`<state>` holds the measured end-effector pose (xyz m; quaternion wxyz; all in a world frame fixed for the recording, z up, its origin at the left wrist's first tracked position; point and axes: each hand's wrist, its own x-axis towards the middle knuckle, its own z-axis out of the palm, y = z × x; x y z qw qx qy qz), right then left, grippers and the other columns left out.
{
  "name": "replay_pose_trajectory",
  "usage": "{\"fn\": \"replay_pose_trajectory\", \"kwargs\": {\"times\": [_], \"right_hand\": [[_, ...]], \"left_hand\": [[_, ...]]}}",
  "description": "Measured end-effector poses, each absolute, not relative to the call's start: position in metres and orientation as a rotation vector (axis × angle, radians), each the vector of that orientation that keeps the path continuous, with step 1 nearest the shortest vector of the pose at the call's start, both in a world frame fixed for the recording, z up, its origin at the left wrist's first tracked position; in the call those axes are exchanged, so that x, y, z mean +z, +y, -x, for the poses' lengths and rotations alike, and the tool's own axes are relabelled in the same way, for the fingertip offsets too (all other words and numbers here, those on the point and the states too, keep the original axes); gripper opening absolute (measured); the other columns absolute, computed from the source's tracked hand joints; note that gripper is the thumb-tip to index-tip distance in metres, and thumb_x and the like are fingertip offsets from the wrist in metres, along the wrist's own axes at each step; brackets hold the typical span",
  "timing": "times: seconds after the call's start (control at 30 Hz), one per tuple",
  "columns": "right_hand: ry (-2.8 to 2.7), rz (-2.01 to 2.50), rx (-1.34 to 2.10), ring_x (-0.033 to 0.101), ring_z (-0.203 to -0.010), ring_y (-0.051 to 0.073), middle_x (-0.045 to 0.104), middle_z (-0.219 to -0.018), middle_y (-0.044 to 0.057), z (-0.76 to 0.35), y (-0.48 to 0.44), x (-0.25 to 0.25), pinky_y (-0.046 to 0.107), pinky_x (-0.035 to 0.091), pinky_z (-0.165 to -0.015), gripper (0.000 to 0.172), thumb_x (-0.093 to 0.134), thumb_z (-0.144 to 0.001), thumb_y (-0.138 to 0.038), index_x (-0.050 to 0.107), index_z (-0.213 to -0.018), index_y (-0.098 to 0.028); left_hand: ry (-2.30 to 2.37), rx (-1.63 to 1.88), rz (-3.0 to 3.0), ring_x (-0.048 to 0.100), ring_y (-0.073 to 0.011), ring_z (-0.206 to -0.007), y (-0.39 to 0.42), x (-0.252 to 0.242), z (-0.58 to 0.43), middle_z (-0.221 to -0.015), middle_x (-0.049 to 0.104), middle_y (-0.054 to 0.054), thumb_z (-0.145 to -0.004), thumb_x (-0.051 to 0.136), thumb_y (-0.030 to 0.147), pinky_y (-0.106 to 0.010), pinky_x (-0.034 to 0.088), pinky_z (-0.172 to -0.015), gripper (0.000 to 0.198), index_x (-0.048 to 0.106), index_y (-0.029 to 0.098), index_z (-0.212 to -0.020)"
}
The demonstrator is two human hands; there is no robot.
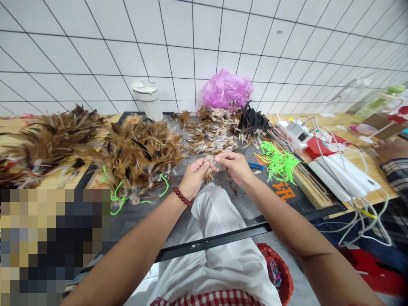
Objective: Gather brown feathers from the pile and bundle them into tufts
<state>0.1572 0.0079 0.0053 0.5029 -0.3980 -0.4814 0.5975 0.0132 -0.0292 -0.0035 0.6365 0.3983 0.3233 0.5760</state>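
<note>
Both hands meet over the near part of the dark, black-framed board [178, 212]. My left hand [198, 172], with a bead bracelet at its wrist, pinches a small bunch of brown feathers [208, 175] whose tips point down. At the bunch's pale upper end, the thumb and finger of my right hand [234, 165] are closed; I cannot make out how much they grip. Just beyond lie loose feathers [212, 142] in a heap. A large pile of brown feathers [140, 157], some with green ties, is left of my hands. Bright green cords [277, 161] lie to the right.
Black feathers [253, 123] and a pink plastic bag [227, 90] sit at the back, with a white lidded cup [148, 97]. A blue tool [256, 165] lies near the cords. White cables and a power strip [347, 176] are at right, near another person's hand [384, 148].
</note>
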Motion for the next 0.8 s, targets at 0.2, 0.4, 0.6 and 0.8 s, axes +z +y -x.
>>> {"fn": "replay_pose_trajectory", "kwargs": {"times": [0.2, 0.4, 0.6, 0.8], "right_hand": [[-1.299, 0.913, 1.453, 0.042, -0.051, 0.007, 0.059, -0.060, -0.002, -0.1582, 0.0073, 0.0048, 0.024, 0.033, -0.052, 0.025, 0.077, -0.061, -0.038, 0.067, -0.070, -0.016], [-1.772, 0.762, 0.936, 0.053, -0.074, 0.013, 0.059, -0.074, 0.001, -0.1655, 0.0065, 0.0116, 0.029, 0.042, -0.074, 0.019, 0.064, -0.078, -0.037, 0.063, -0.072, -0.018], [-1.851, 0.784, 0.670, 0.053, -0.075, 0.014, 0.059, -0.074, 0.001, -0.1621, 0.0035, 0.0104, 0.031, 0.044, -0.075, 0.017, 0.058, -0.084, -0.032, 0.062, -0.074, -0.020], [-1.702, 0.835, 0.781, 0.053, -0.074, 0.014, 0.059, -0.076, 0.002, -0.1560, 0.0038, 0.0055, 0.029, 0.044, -0.071, 0.016, 0.064, -0.078, -0.035, 0.065, -0.075, -0.019]], "left_hand": [[0.760, 1.300, -0.878, 0.063, -0.0133, -0.065, -0.0295, -0.0016, -0.0147, -0.068, 0.064, -0.002, -0.068, 0.074, 0.036, -0.026, 0.049, -0.069, 0.027, 0.060, 0.012, -0.070], [0.916, 1.247, -0.777, 0.060, -0.0129, -0.049, -0.0314, 0.0012, -0.0163, -0.064, 0.064, -0.004, -0.068, 0.073, 0.036, -0.026, 0.049, -0.052, 0.028, 0.060, 0.012, -0.076], [0.881, 1.188, -0.907, 0.052, -0.0078, -0.044, -0.0339, 0.0000, -0.0172, -0.056, 0.057, 0.000, -0.069, 0.071, 0.037, -0.020, 0.042, -0.046, 0.029, 0.057, 0.012, -0.067], [0.868, 1.201, -0.947, 0.040, -0.0049, -0.042, -0.0333, -0.0013, -0.0167, -0.052, 0.046, 0.005, -0.073, 0.067, 0.036, -0.021, 0.042, -0.047, 0.025, 0.058, 0.013, -0.070]]}}
